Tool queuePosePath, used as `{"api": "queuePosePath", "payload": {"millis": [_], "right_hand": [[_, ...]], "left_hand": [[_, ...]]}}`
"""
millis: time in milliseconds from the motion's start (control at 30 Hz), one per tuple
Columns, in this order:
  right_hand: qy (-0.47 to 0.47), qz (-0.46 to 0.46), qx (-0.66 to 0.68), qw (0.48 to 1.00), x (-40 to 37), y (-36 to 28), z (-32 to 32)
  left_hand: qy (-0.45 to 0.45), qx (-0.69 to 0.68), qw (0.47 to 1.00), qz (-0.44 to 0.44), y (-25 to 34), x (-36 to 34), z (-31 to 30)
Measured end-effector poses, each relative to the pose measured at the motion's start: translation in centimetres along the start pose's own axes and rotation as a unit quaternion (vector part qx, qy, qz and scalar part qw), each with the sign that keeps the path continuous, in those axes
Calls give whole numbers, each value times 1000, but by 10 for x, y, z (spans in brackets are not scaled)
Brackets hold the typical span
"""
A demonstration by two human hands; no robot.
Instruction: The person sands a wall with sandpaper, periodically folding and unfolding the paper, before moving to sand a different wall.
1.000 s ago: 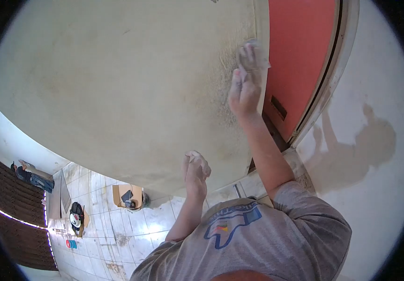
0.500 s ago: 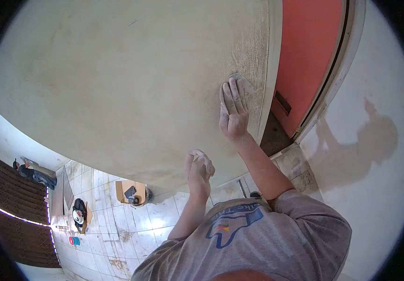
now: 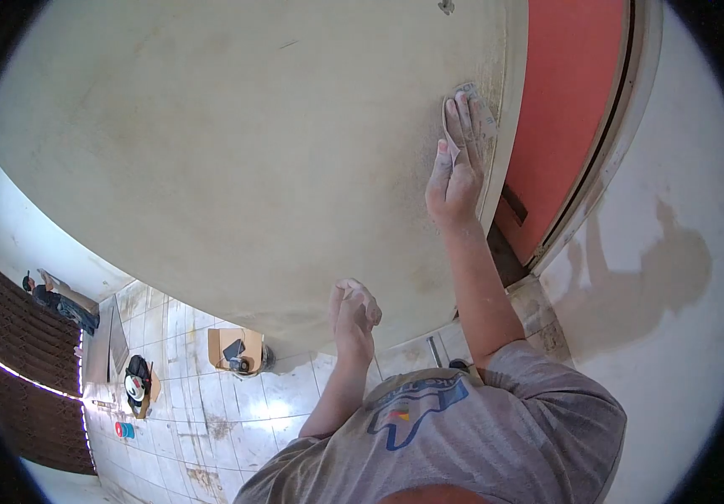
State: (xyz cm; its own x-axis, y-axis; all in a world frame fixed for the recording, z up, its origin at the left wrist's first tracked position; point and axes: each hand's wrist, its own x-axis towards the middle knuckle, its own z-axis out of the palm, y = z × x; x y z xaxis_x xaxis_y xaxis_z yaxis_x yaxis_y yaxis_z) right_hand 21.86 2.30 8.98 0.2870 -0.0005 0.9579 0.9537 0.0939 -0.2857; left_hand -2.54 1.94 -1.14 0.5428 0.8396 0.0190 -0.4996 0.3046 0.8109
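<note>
My right hand (image 3: pixel 460 160), dusty and pale, presses a worn sheet of sandpaper (image 3: pixel 484 122) against the large beige panel (image 3: pixel 253 168), close to its right edge. The fingers point up the panel, and part of the sheet sticks out beside them. Lower down, my left hand (image 3: pixel 354 315) is raised in front of the panel's bottom edge with its fingers curled inward. White dust covers it, and whether anything lies inside the curled fingers is hidden.
A red door (image 3: pixel 568 101) stands beyond the panel's right edge. On the tiled floor (image 3: pixel 253 412) are a cardboard box (image 3: pixel 221 338) with items inside and a red and blue container (image 3: pixel 124 430). Another person (image 3: pixel 64 307) stands at the far left.
My right hand and the sandpaper have moved up and to the right along the panel, and its thumb now stands apart. My left hand has barely moved.
</note>
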Motion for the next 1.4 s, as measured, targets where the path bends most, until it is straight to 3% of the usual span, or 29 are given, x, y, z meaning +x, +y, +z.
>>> {"api": "queuePosePath", "payload": {"millis": [367,767,867,1067,1167,1400], "right_hand": [[-72,17,-39,996,-38,-4,-33],[-13,36,17,999,-24,-15,-18],[-50,36,57,996,-38,-19,-14],[-131,-11,-6,991,-95,-9,-17],[-124,10,2,992,-98,4,-13],[-36,-46,-19,998,-20,-19,1]], "left_hand": [[-14,-3,1000,-4,-8,-13,7],[-53,1,998,-22,-20,-23,26],[-46,0,999,-25,-26,-26,32],[-29,-2,999,-21,-23,-20,28],[-40,-8,999,-7,-19,-22,30],[-39,1,999,-14,-14,-18,19]]}}
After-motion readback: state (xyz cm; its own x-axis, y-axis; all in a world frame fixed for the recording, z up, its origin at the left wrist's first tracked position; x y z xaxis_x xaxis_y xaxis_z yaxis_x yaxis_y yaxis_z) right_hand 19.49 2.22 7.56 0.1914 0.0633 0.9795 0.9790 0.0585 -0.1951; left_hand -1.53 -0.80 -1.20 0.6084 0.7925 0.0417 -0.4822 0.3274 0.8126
